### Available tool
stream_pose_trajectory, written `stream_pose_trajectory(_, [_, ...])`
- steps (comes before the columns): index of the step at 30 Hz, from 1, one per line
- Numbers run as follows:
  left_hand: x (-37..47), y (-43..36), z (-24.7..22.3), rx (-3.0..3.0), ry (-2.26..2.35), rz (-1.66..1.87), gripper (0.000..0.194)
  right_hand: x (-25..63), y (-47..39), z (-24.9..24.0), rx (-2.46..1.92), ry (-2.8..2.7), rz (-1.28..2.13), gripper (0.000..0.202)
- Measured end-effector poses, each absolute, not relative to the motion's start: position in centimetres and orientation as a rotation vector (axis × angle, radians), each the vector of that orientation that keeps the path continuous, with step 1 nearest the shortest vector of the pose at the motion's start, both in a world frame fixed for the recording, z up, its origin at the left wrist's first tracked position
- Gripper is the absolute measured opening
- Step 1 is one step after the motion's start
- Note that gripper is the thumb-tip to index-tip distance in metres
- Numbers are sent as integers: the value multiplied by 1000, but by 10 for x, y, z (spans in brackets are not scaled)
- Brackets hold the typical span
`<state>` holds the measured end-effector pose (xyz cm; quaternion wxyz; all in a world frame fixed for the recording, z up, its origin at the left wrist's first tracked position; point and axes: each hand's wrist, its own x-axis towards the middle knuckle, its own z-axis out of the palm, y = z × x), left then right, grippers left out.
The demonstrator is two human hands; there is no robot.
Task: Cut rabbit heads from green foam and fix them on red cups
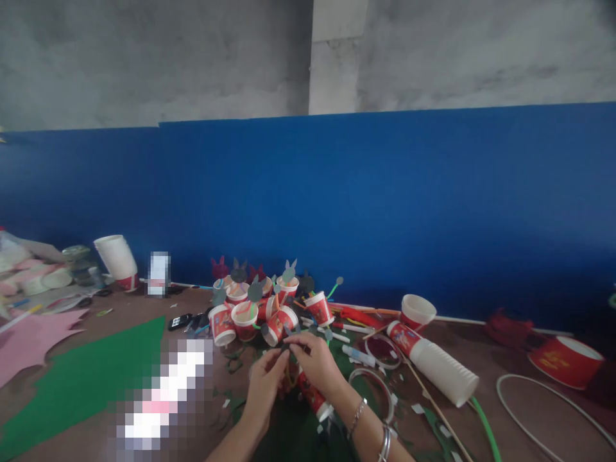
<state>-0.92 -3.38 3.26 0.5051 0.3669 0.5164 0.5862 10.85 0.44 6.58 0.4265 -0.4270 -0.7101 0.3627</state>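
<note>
My left hand [267, 382] and my right hand [317, 364] meet at the fingertips in front of a cluster of cups. Both are closed in a pinch around a small dark grey piece [287, 347], mostly hidden by the fingers. Just under the right hand lies a tilted red paper cup [312, 394], partly covered by the wrist. Right behind my fingers, a red-and-white paper cup [280, 324] rests on its side. Several more decorated cups stand around it, among them one [244, 321] with a grey round cutout [255, 290] and one below a grey rabbit-head cutout [289, 274].
Green felt [96, 378] and pink felt [36, 343] lie at left, near keys [180, 322] and a phone [158, 274]. On the right are stacked paper cups [440, 369], a glue tube [359, 356], tape rings [378, 385], a wooden stick [437, 410] and scraps. A blue wall panel [308, 205] stands behind.
</note>
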Motion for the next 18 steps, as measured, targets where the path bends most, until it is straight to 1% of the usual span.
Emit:
stream_pose_trajectory(6, [-11, -33, 33, 973, 1147, 1384, 43, 109, 7, 63, -1074, -1741, 965, 26])
stream_pose_trajectory(11, [-11, -35, 36, 976, 1168, 1384, 39, 111, 11, 61, -1060, -1689, 1062, 27])
stream_pose_trajectory(18, [-10, -34, 35, 951, 1165, 1396, 38, 110, 7, 63, -1080, -1748, 955, 27])
